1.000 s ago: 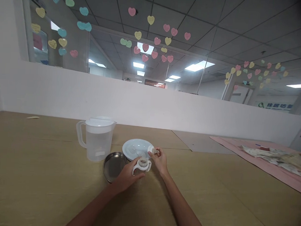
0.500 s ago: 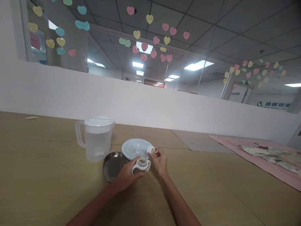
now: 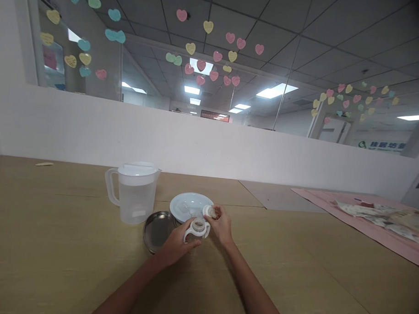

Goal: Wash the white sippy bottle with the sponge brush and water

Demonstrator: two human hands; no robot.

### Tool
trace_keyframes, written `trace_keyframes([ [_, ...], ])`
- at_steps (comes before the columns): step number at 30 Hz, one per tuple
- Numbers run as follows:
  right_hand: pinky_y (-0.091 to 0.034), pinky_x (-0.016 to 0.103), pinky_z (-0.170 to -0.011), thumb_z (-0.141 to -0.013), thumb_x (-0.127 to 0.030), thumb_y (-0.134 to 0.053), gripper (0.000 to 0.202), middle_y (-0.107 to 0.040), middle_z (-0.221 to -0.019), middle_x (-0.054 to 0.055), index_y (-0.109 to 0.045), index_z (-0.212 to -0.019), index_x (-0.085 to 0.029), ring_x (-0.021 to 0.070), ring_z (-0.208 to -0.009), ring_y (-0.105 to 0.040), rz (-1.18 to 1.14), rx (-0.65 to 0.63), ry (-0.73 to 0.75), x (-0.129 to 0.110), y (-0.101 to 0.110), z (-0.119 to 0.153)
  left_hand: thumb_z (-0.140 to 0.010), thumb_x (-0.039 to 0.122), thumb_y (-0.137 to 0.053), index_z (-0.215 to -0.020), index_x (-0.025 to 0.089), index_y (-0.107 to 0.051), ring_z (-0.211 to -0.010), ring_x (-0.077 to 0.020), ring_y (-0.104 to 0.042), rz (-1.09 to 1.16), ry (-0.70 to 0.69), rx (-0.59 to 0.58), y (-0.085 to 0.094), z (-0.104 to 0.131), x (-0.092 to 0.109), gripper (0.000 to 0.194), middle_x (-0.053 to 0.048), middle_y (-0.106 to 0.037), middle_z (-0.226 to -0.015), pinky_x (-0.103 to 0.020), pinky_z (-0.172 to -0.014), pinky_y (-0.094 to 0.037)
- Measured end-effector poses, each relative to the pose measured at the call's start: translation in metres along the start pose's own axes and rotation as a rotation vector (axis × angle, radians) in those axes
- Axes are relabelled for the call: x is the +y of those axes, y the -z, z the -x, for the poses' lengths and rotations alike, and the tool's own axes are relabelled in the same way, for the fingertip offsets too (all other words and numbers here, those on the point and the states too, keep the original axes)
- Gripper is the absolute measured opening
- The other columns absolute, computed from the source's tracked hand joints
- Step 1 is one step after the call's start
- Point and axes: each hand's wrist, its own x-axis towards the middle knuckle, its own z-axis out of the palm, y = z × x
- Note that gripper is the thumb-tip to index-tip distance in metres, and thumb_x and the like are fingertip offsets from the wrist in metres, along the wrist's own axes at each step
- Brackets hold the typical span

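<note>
My left hand is wrapped round a baby bottle with a white handle ring. The bottle's mouth is uncovered and faces up toward me; its lower part is hidden. Just right of it and slightly higher, my right hand pinches a white bottle collar with a clear piece, apparently the teat, toward the fingers. The collar is apart from the bottle. Behind both hands is a pale blue-white plate bearing something clear. A round metal tray lies left of the bottle, partly behind my left hand.
A lidded clear plastic jug with liquid stands behind the tray. Far right, a pink cloth carries plastic packets and a pen. A low white wall with glass above bounds the table's back.
My right hand has turned the collar, so the clear piece now shows on its right side. The collar sits slightly lower and further left. My left hand and the bottle stay nearly still.
</note>
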Motion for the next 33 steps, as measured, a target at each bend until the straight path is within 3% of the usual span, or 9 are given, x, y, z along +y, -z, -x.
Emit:
trace_keyframes([
  [9, -0.042, 0.025, -0.063, -0.060, -0.029, -0.063, 0.025, -0.057, -0.079, -0.001, -0.047, -0.077, -0.020, 0.0135, -0.066, -0.052, 0.258, 0.011, 0.109, 0.004, 0.006, 0.001, -0.075, 0.043, -0.055, -0.125, 0.020, -0.042, -0.098, -0.0228, -0.053, -0.007, -0.006, 0.003, -0.001, 0.000, 0.000, 0.057, -0.007, -0.057, -0.117, -0.033, -0.087, -0.040],
  [16, -0.040, 0.027, -0.071, -0.069, -0.023, -0.050, 0.012, -0.053, -0.087, 0.002, -0.054, -0.081, -0.021, 0.0172, -0.079, -0.051, 0.532, -0.037, 0.264, -0.006, 0.009, 0.003, -0.075, 0.046, -0.054, -0.125, 0.020, -0.042, -0.096, -0.0220, -0.054, -0.030, -0.001, -0.001, 0.000, 0.000, 0.000, 0.058, -0.007, -0.058, -0.115, -0.033, -0.087, -0.040],
  [24, -0.039, 0.032, -0.086, -0.080, -0.020, -0.042, 0.031, -0.045, -0.115, 0.007, -0.059, -0.105, -0.025, 0.0208, -0.105, -0.046, 0.625, -0.116, 0.339, -0.001, 0.010, 0.006, -0.075, 0.043, -0.056, -0.124, 0.019, -0.043, -0.103, -0.0229, -0.051, -0.009, -0.018, 0.007, 0.000, 0.000, 0.001, 0.055, -0.006, -0.056, -0.118, -0.032, -0.089, -0.038],
  [29, -0.040, 0.036, -0.083, -0.082, -0.029, -0.045, 0.041, -0.051, -0.110, 0.008, -0.048, -0.123, -0.028, 0.0233, -0.097, -0.050, 0.661, -0.111, 0.325, -0.003, 0.011, 0.005, -0.074, 0.044, -0.057, -0.124, 0.019, -0.043, -0.103, -0.0233, -0.052, -0.011, -0.019, 0.019, -0.001, -0.001, -0.002, 0.058, -0.007, -0.057, -0.118, -0.032, -0.090, -0.037],
  [33, -0.039, 0.037, -0.083, -0.082, -0.035, -0.046, 0.042, -0.056, -0.106, 0.011, -0.046, -0.121, -0.018, 0.0248, -0.096, -0.052, 0.633, -0.033, 0.268, -0.003, 0.009, 0.006, -0.074, 0.044, -0.056, -0.125, 0.019, -0.043, -0.099, -0.0227, -0.053, -0.031, 0.000, 0.024, -0.001, 0.000, -0.002, 0.058, -0.007, -0.057, -0.118, -0.031, -0.086, -0.040],
])
